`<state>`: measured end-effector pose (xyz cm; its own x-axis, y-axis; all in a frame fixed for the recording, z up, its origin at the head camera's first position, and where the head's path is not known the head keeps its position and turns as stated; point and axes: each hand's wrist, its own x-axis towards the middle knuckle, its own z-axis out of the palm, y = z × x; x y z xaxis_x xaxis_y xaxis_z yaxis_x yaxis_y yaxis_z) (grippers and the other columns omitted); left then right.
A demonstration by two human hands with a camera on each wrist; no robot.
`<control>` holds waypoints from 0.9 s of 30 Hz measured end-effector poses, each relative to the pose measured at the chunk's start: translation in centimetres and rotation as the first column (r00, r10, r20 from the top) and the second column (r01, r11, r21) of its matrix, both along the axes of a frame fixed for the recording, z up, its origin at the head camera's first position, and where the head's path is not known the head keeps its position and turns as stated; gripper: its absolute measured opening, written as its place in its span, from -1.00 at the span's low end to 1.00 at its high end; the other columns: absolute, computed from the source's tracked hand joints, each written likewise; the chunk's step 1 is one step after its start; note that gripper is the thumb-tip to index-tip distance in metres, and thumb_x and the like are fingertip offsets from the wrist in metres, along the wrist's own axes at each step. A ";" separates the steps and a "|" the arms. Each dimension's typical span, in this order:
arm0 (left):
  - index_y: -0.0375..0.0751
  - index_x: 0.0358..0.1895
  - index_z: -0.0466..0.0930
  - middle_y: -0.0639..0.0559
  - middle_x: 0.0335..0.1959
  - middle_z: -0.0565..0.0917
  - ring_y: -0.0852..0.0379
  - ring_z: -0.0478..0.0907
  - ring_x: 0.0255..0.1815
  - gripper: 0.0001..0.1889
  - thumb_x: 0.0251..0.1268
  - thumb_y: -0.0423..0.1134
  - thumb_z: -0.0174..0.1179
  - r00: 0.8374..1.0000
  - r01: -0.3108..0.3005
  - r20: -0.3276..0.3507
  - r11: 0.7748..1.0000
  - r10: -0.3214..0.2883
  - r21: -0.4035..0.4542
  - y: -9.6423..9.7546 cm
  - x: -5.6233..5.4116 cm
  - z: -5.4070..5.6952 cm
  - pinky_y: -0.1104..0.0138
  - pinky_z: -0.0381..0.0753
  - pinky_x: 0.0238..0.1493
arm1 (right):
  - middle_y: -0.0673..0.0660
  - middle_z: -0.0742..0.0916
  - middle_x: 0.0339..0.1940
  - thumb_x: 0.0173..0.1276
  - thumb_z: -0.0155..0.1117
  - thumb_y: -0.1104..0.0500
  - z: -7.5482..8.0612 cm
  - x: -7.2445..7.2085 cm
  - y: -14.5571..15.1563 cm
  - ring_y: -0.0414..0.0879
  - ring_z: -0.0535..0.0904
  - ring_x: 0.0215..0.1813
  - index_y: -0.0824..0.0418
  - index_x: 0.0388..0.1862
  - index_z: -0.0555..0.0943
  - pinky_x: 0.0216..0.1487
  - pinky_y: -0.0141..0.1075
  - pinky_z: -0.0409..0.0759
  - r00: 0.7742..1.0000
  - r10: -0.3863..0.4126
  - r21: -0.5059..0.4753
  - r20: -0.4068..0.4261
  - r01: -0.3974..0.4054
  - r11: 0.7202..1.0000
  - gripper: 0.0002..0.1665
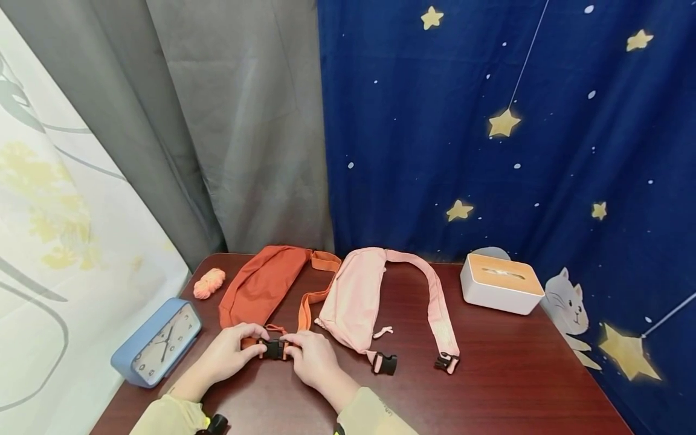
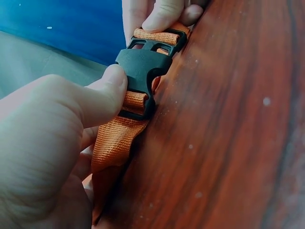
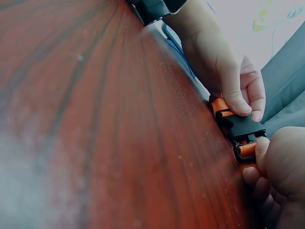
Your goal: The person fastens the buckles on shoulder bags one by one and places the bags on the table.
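Observation:
A black side-release buckle (image 1: 273, 348) on the orange strap of a rust-red waist bag (image 1: 269, 281) lies between both hands at the table's front. My left hand (image 1: 231, 353) pinches one half, its thumb on the black plastic in the left wrist view. The other half's strap end (image 2: 157, 36) is pinched by my right hand (image 1: 315, 359). In both wrist views the halves of the buckle (image 3: 244, 125) meet end to end; whether they are fully locked I cannot tell. The bag lies behind the hands, its strap (image 1: 312, 299) curving round on the right.
Right of the hands lies a pink waist bag (image 1: 356, 296), its buckle halves (image 1: 386, 364) apart. A blue clock (image 1: 157, 342) and an orange yarn skein (image 1: 209, 283) are on the left. A tissue box (image 1: 500, 290) stands at the back right of the brown table (image 1: 489, 386).

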<state>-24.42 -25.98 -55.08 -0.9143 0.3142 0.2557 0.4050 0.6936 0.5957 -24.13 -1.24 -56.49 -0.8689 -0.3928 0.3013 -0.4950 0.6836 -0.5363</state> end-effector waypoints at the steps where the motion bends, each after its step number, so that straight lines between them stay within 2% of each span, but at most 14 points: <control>1: 0.32 -0.14 0.73 0.29 -0.11 0.77 0.35 0.65 -0.07 -0.78 0.37 -0.16 0.55 1.000 -0.002 -0.001 1.000 0.002 -0.001 0.0 0.0 0.0 0.36 0.61 -0.04 | -0.13 0.87 -0.03 0.56 0.44 0.08 0.0 0.0 -0.1 -0.26 0.78 -0.07 -0.14 0.18 0.85 -0.12 -0.38 0.65 1.000 -0.002 -0.002 -0.001 0.002 1.000 -0.71; 7: 0.29 -0.16 0.74 0.27 -0.14 0.77 0.35 0.65 -0.10 -0.76 0.35 -0.23 0.56 1.000 -0.013 0.002 1.000 0.013 0.013 0.1 0.1 0.1 0.35 0.62 -0.05 | -0.13 0.83 -0.16 0.54 0.44 0.12 0.0 -0.1 -0.6 -0.32 0.68 -0.21 -0.11 0.17 0.86 -0.23 -0.47 0.54 1.000 0.003 -0.016 -0.018 -0.003 1.000 -0.71; 13: 0.26 -0.17 0.75 0.25 -0.14 0.79 0.38 0.62 -0.15 -0.75 0.34 -0.26 0.56 1.000 -0.019 0.013 1.000 0.019 0.024 0.2 0.1 0.2 0.38 0.59 -0.09 | -0.11 0.81 -0.22 0.52 0.46 0.18 0.0 -0.1 -0.9 -0.39 0.61 -0.27 -0.06 0.13 0.87 -0.23 -0.55 0.50 1.000 0.011 -0.047 -0.026 -0.013 0.999 -0.71; 22: 0.27 -0.19 0.75 0.27 -0.16 0.79 0.41 0.58 -0.19 -0.75 0.33 -0.27 0.57 1.000 -0.030 0.008 0.999 0.030 0.028 0.3 0.0 0.2 0.41 0.55 -0.11 | -0.10 0.82 -0.23 0.52 0.46 0.19 0.1 -0.2 -1.1 -0.44 0.59 -0.29 -0.02 0.13 0.88 -0.22 -0.60 0.50 0.999 0.022 -0.064 -0.031 -0.024 0.998 -0.72; 27: 0.28 -0.21 0.75 0.29 -0.19 0.78 0.41 0.58 -0.20 -0.75 0.32 -0.26 0.58 0.999 -0.034 0.004 0.999 0.034 0.031 0.5 0.0 0.3 0.41 0.54 -0.12 | -0.10 0.84 -0.21 0.52 0.46 0.19 0.0 -0.2 -1.2 -0.42 0.65 -0.23 -0.02 0.14 0.88 -0.16 -0.58 0.56 0.999 0.021 -0.067 -0.044 -0.024 0.997 -0.72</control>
<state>-24.44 -25.47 -54.78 -0.9251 0.2752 0.2615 0.3795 0.6878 0.6188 -24.32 -2.43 -56.46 -0.8456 -0.3893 0.3652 -0.5336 0.6353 -0.5582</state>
